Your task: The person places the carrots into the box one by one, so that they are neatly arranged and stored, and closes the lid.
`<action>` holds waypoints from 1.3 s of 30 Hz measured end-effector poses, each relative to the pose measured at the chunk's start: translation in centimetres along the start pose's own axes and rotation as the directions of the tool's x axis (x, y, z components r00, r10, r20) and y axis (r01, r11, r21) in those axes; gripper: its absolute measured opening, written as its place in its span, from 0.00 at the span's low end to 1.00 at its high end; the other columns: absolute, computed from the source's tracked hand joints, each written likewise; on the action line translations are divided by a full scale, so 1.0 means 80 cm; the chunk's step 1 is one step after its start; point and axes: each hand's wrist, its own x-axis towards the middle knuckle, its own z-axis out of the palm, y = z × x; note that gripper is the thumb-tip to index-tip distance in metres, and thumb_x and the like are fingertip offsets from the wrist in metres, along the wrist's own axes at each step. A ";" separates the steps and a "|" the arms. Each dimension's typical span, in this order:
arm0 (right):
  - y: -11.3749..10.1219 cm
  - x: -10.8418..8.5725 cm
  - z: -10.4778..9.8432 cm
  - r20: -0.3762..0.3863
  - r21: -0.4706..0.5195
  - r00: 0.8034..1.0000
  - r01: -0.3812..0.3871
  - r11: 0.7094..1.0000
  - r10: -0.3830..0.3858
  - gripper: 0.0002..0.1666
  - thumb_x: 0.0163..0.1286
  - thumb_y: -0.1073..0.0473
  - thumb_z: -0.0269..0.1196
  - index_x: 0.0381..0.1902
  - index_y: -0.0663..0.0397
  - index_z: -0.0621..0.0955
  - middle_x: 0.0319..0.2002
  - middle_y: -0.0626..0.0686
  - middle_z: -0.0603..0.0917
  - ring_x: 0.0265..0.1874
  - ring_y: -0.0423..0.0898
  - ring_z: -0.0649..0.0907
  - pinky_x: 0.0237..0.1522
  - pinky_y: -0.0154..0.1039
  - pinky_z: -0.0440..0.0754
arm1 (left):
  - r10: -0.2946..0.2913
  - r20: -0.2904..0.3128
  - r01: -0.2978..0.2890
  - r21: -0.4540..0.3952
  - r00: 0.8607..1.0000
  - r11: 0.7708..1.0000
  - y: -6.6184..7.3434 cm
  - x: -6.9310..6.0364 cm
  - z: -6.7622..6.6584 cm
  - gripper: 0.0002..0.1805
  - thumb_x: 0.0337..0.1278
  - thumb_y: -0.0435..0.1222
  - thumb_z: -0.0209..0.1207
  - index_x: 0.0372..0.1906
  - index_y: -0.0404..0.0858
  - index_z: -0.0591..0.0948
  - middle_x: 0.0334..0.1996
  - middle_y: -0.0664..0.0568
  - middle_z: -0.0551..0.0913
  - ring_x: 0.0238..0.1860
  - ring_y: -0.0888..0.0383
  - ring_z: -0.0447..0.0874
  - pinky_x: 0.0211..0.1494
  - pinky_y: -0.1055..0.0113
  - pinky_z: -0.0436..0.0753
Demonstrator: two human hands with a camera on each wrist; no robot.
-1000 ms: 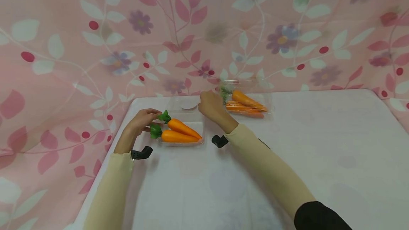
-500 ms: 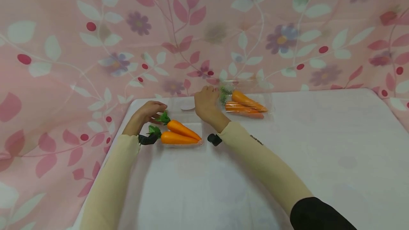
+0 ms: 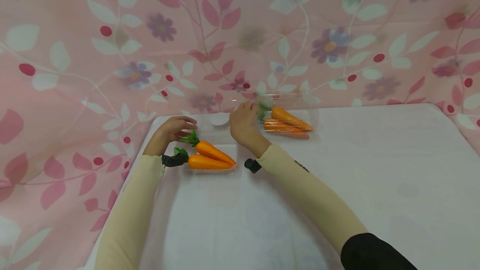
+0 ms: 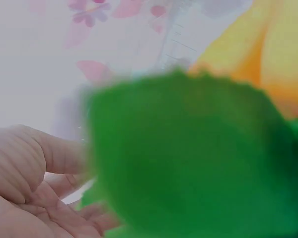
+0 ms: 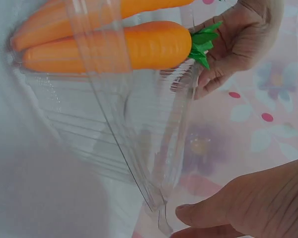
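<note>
In the head view, two orange toy carrots (image 3: 213,162) with green tops lie in a clear plastic box (image 3: 228,171). The box's see-through lid (image 3: 225,136), bearing a white round label (image 3: 219,118), stands up at the back. My left hand (image 3: 173,131) is at the lid's left side, fingers loosely bent, close to the carrot tops. A blurred green top hides its fingertips in the left wrist view. My right hand (image 3: 245,123) pinches the lid's right corner between thumb and finger. The lid's edge (image 5: 114,114) crosses in front of the carrots in the right wrist view.
A second clear box (image 3: 316,128) with more carrots (image 3: 288,119) stands just right of my right hand. The white table (image 3: 375,170) ends at a floral pink cloth (image 3: 258,41) behind and to the left.
My left hand has moved up and away from the carrot tops to the lid's side. The right hand has shifted slightly left, and the label on the lid has risen.
</note>
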 end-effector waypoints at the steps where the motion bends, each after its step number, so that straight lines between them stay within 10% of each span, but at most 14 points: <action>1: 0.002 0.001 -0.001 -0.007 0.004 1.000 -0.007 1.000 0.007 0.18 0.76 0.53 0.53 0.60 0.42 0.80 0.46 0.55 0.74 0.47 0.53 0.70 0.49 0.48 0.69 | 0.003 0.001 -0.003 -0.019 1.000 1.000 0.000 -0.001 -0.001 0.28 0.71 0.34 0.55 0.72 0.33 0.64 0.66 0.39 0.67 0.56 0.45 0.72 0.54 0.56 0.79; 7: 0.019 0.001 -0.009 -0.089 0.137 0.995 -0.031 0.990 0.044 0.17 0.70 0.53 0.60 0.55 0.46 0.82 0.50 0.58 0.74 0.50 0.55 0.71 0.49 0.51 0.74 | 0.031 0.020 -0.029 -0.089 0.999 0.996 -0.006 -0.005 -0.009 0.28 0.70 0.35 0.57 0.70 0.34 0.64 0.67 0.40 0.67 0.63 0.42 0.70 0.64 0.49 0.73; 19: 0.063 -0.009 -0.016 -0.342 0.467 0.932 0.055 0.883 0.123 0.19 0.71 0.48 0.63 0.43 0.60 0.84 0.42 0.60 0.75 0.42 0.57 0.75 0.35 0.49 0.81 | 0.132 0.006 -0.130 -0.160 0.991 0.979 -0.023 -0.021 -0.022 0.20 0.66 0.31 0.60 0.59 0.32 0.71 0.53 0.44 0.75 0.48 0.51 0.84 0.51 0.59 0.83; 24: 0.069 -0.010 -0.013 -0.354 0.655 0.930 0.171 0.736 0.100 0.22 0.71 0.46 0.62 0.55 0.55 0.81 0.46 0.57 0.75 0.44 0.54 0.74 0.36 0.47 0.80 | 0.169 -0.013 -0.169 -0.120 0.986 0.978 -0.030 -0.028 -0.025 0.26 0.66 0.34 0.61 0.64 0.30 0.70 0.59 0.39 0.73 0.59 0.42 0.78 0.56 0.53 0.79; 32: 0.071 -0.006 -0.005 -0.500 0.811 0.865 0.447 0.378 0.049 0.16 0.70 0.55 0.65 0.51 0.57 0.84 0.47 0.59 0.80 0.45 0.54 0.79 0.47 0.45 0.79 | 0.241 -0.009 -0.240 -0.117 0.971 0.964 -0.037 -0.038 -0.028 0.28 0.63 0.35 0.64 0.64 0.28 0.70 0.65 0.35 0.70 0.61 0.42 0.76 0.57 0.51 0.78; 39: 0.075 -0.017 -0.008 -0.537 0.803 0.843 0.499 0.325 0.033 0.07 0.69 0.57 0.66 0.40 0.54 0.85 0.41 0.51 0.84 0.42 0.50 0.79 0.48 0.44 0.77 | 0.287 0.027 -0.286 -0.044 0.958 0.957 -0.046 -0.052 -0.026 0.28 0.71 0.38 0.57 0.67 0.27 0.68 0.67 0.31 0.66 0.64 0.38 0.71 0.59 0.52 0.77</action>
